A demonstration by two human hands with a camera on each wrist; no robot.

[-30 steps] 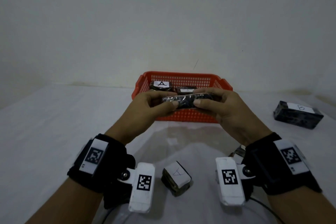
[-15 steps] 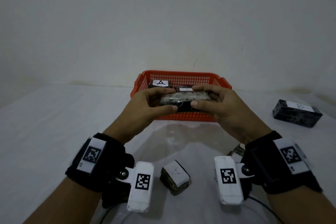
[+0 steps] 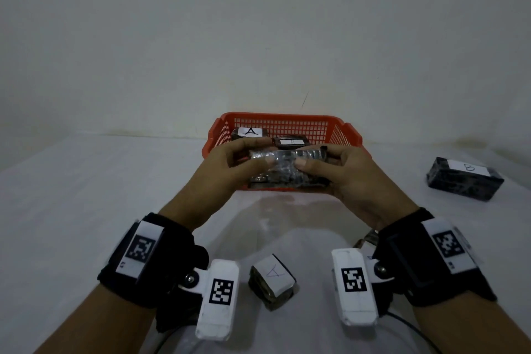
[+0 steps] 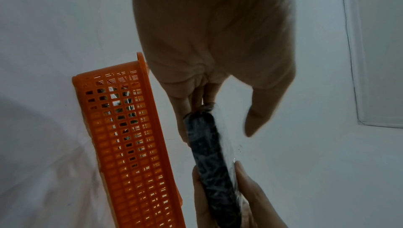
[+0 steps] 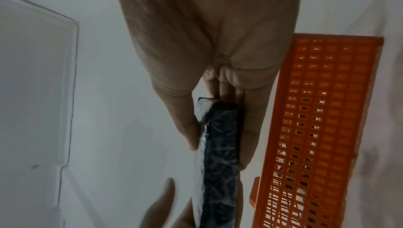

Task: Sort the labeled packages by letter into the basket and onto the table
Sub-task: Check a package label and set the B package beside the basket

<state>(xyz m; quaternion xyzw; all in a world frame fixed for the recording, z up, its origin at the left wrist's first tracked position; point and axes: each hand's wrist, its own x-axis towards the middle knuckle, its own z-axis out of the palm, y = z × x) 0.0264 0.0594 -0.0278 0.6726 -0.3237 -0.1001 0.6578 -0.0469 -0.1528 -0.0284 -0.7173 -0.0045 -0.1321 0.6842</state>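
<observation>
A bare, staged recording spot rather than a lived-in room: a plain white wall (image 3: 258, 37), a table (image 3: 71, 195) under white cloth, and coded marker tags (image 3: 221, 292) strapped to both wrists.

White cloth-covered tabletop (image 3: 86, 195), running back to a pale wall. Resting on it: orange perforated plastic basket (image 3: 287, 123) at the far middle; dark wrapped rectangular package with a white "B" label (image 3: 465, 178) far right; small dark package with a white "A" label (image 3: 273, 280) at the near edge.

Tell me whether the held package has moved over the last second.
Yes. The held package has tilted, its underside now facing the camera, though it remains in front of the orange basket's near wall.
</observation>
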